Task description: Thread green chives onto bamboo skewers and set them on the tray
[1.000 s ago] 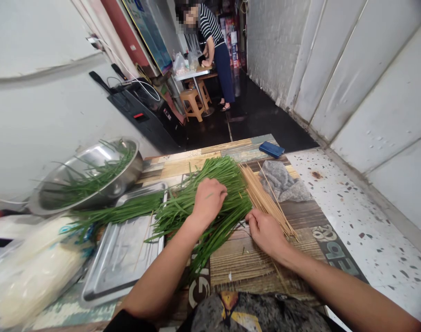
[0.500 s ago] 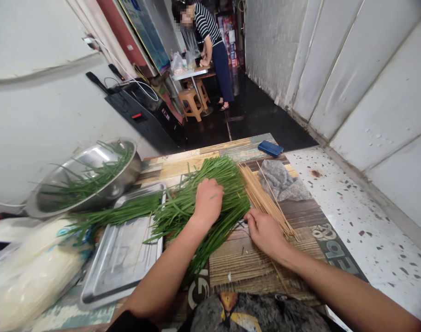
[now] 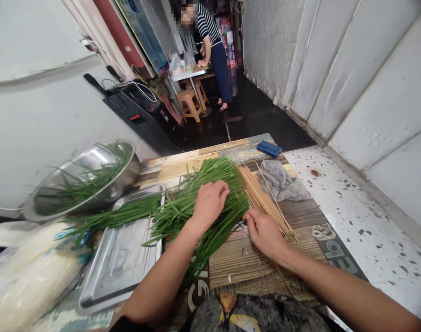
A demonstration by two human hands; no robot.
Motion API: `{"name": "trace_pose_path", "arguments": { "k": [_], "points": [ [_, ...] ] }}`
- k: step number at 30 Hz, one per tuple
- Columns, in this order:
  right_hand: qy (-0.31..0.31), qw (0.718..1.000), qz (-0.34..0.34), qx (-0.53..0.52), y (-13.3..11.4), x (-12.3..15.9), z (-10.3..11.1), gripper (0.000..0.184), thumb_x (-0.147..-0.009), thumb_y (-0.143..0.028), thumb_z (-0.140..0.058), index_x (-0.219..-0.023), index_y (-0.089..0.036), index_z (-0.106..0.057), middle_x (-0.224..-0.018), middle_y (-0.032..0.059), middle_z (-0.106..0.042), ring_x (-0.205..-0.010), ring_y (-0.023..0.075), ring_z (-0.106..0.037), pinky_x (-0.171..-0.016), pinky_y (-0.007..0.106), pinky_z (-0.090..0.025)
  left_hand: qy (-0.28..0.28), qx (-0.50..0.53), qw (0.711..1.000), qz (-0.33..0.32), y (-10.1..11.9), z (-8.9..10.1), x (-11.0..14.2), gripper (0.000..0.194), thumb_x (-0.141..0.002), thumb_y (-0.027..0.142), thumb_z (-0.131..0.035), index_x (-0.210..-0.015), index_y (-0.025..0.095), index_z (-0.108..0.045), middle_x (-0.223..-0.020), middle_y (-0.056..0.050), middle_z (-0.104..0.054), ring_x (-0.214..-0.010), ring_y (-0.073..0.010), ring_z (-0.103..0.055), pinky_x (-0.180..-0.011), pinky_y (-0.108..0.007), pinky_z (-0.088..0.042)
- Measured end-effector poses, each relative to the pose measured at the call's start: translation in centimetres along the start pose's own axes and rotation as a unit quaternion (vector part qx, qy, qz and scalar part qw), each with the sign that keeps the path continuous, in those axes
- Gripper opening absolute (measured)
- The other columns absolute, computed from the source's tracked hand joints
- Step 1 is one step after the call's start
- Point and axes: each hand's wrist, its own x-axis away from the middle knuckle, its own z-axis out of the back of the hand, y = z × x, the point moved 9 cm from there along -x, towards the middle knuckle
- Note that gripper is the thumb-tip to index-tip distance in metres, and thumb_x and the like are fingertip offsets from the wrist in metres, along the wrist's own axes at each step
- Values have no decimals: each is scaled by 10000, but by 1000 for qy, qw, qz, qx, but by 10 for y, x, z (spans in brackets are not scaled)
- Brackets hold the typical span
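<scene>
Green stalks (image 3: 220, 175): main heap mid-tabletop (image 3: 231, 263), between tray and sticks; near ends splay toward the near edge. Smaller bunch lies over the tray's far end.
Left hand (image 3: 210, 203): on the heap, fingers curled; whether the grip has closed on any stalks, cannot tell.
Right hand (image 3: 265, 230): at the heap's right side, thumb and forefinger drawn together; fingertips' contents cannot be made out.
Sticks (image 3: 265, 198): loose bundle just right of the heap, slanting toward the tabletop's right edge.
Tray (image 3: 127, 258): left part of tabletop, one thin stick across it.
Bowl (image 3: 125, 188): beyond the tray, at the far left, more stalks inside.
Cloth (image 3: 282, 182): beside the sticks, by the right edge; blue box (image 3: 269, 148) at far right corner.
Handling, my judgement: light pinch, few stalks at once; hard pressure may bruise them. Align ends before lifting. Mind stick points near fingertips.
</scene>
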Motion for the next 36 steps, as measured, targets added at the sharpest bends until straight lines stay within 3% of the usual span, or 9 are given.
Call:
{"name": "trace_pose_path", "arguments": {
  "k": [7, 13, 20, 27, 31, 36],
  "points": [
    [13, 1000, 17, -10, -3, 1, 1, 254, -878, -188, -324, -849, -175, -576, -777, 44, -664, -708, 166, -609, -650, 249, -378, 24, 58, 996, 71, -21, -6, -2, 193, -735, 244, -650, -918, 184, -671, -796, -29, -687, -747, -168, -589, -736, -296, -452],
    [8, 999, 30, -17, -4, 1, 0, 251, -875, -173, -325, -855, -170, -574, -796, 46, -664, -713, 166, -612, -658, 249, -385, 19, 67, 996, 59, -20, -9, -2, 192, -738, 261, -657, -916, 207, -706, -880, -24, -712, -779, -159, -611, -761, -279, -462],
    [1, 1000, 22, -14, -4, -2, 0, 250, -879, -177, -326, -866, -173, -576, -797, 49, -667, -734, 165, -617, -669, 245, -392, 22, 68, 996, 48, -13, -9, -3, 80, -718, 258, -671, -767, 213, -713, -739, 0, -696, -677, -142, -586, -660, -260, -440],
    [6, 999, 26, -33, -3, -1, 0, 259, -878, -179, -327, -859, -174, -586, -818, 48, -672, -734, 161, -619, -669, 240, -398, 19, 85, 994, 63, -14, -11, -5, 79, -716, 253, -669, -756, 198, -710, -749, -10, -693, -691, -141, -591, -674, -257, -447],
    [8, 999, 24, -27, -3, -2, 1, 262, -881, -191, -335, -862, -176, -596, -802, 46, -675, -729, 163, -621, -662, 241, -396, -8, 90, 994, 69, -15, -14, -5, 125, -711, 250, -671, -811, 189, -713, -762, -20, -695, -698, -145, -600, -687, -260, -464],
    [4, 999, 22, -30, -4, -1, 2, 270, -882, -183, -328, -865, -172, -597, -812, 49, -676, -731, 159, -622, -665, 237, -398, -60, 102, 993, 6, -9, -15, -4, 237, -763, 251, -604, -978, 198, -688, -945, -39, -694, -861, -171, -611, -815, -305, -476]
  ]
}}
